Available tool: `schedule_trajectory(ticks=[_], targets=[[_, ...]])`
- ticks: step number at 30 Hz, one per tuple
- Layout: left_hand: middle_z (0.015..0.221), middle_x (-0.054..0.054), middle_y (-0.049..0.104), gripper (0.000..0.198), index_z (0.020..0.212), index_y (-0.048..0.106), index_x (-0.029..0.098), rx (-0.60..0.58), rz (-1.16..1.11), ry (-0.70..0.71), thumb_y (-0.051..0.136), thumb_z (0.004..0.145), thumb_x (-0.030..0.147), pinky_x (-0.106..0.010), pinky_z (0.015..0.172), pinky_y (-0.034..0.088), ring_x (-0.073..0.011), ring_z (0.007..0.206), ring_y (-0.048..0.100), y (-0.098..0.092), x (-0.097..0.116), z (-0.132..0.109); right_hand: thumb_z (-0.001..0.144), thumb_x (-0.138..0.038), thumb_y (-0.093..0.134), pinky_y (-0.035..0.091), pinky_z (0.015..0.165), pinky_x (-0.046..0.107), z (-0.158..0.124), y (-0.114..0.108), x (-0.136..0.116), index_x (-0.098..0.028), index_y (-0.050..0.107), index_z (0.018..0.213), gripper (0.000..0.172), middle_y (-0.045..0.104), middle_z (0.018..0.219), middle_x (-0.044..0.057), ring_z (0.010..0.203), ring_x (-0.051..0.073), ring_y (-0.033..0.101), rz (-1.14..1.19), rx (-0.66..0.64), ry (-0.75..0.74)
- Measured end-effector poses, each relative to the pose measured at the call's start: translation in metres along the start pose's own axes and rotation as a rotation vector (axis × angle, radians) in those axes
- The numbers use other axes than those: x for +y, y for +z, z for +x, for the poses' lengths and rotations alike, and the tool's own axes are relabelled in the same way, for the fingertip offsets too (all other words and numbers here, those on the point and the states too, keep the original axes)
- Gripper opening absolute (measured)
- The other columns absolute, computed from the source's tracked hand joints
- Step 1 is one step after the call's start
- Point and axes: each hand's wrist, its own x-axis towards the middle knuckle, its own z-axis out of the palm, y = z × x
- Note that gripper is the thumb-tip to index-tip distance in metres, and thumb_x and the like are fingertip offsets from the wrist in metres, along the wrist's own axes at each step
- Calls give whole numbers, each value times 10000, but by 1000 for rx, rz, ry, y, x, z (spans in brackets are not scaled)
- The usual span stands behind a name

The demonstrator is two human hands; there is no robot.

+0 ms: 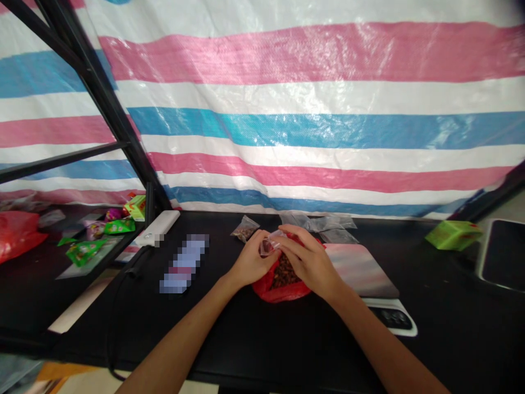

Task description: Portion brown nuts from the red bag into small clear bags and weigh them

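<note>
Both hands meet over a red plastic bag [283, 295] that lies open on the black table, with small brown pieces [284, 273] inside it. Between my fingers is a small clear plastic bag [268, 245], its mouth spread apart. My left hand [251, 261] grips its left side, thumb and fingers pinched. My right hand [308, 258] holds the other side with bent fingers, partly hiding the red bag. Just behind my left hand rests a filled small clear bag [245, 229] with brownish contents. Several flat clear bags [328, 223] lie behind my right hand.
A kitchen scale [365, 268] with a shiny plate stands right of the red bag. Further right are a green box [453, 235] and a dark-screened device [502, 254]. To the left lie a blurred-out phone [184, 265], a white power strip [158, 227] and green packets [86, 250].
</note>
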Motion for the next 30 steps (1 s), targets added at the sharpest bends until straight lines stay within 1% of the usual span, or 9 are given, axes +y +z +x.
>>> schedule_trajectory(ticks=[5,9,11,13,18,21,23,26,30], targets=[[898,-10,591,156,977,571,199,67,-129,-69,650,919,320,-287,782,480,-158,818,573,1,0,2,977,-241,598,488,998,449,6,-11,0,-289,627,1346,373,613,1288,103,1195,275,591,-98,58,137],[922,-13,593,200,996,568,204,196,-195,-47,643,931,378,-283,802,482,-153,838,582,-5,1,7,922,-298,673,449,914,454,10,-24,-3,-268,697,1187,268,681,1059,70,1018,271,617,-170,-172,185],[947,-21,596,211,1010,583,204,239,-175,-17,645,934,391,-284,808,483,-154,852,581,-9,4,8,893,-301,712,429,934,453,11,-27,-5,-272,700,1148,256,687,1050,56,1025,270,607,-139,-298,156],[975,-35,603,202,1007,601,203,253,-150,24,639,941,390,-296,829,492,-161,878,586,-11,9,8,882,-319,734,415,974,457,12,-27,-8,-273,676,1188,314,686,1113,60,1081,277,595,-82,-345,124],[1221,-99,639,216,1103,687,223,165,-108,150,581,987,371,-409,1088,454,-234,1190,586,-9,27,2,874,-413,762,429,1009,482,9,-11,-14,-232,561,1316,518,661,1260,113,1158,308,584,27,-185,113],[1371,-99,619,337,1251,691,250,79,-123,148,500,1025,409,-453,1184,392,-254,1319,538,-4,31,-3,877,-395,758,467,971,483,5,1,-18,-230,597,1200,397,698,1174,104,1101,309,616,62,-147,113],[1410,-90,610,401,1320,663,252,52,-162,107,449,1040,444,-452,1210,370,-250,1357,520,-2,30,-4,891,-364,741,483,962,476,3,6,-20,-235,608,1175,339,715,1136,93,1078,300,635,77,-130,125],[1474,-94,569,520,1415,586,246,20,-207,67,400,1032,544,-445,1219,358,-260,1394,494,-2,24,-5,902,-338,721,498,971,460,4,6,-20,-254,571,1273,409,711,1190,83,1088,280,650,112,-88,195],[1459,-112,562,572,1462,518,255,67,-83,109,388,1017,590,-464,1178,391,-283,1368,502,-9,16,-3,940,-357,654,528,942,425,10,-9,-12,-267,535,1294,384,700,1224,74,1060,258,666,186,78,348]])
